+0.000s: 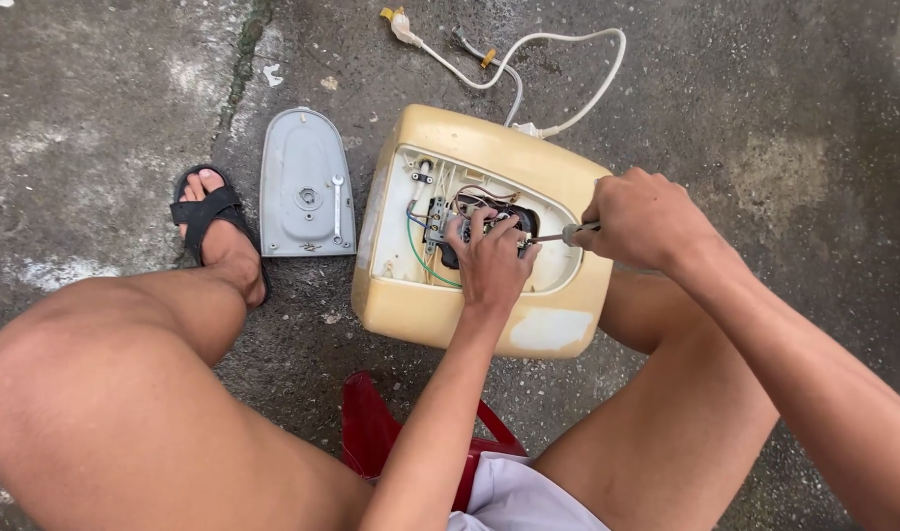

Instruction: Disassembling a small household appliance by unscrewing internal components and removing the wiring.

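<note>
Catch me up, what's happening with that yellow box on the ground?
A person sits over a yellowed heater casing lying on concrete, its grey cover off and lying beside it with a small wrench on top. The left hand steadies the wiring block inside the opening. The right hand holds a screwdriver, its tip pointed at that block.

one heater point(440, 305); one cover point(305, 187); one screwdriver point(558, 235)

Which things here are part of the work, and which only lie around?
In the work: left hand, right hand, screwdriver, yellowed appliance, its wiring.
Lying around: grey cover, small spanner on it, white cord, red stool.
</note>
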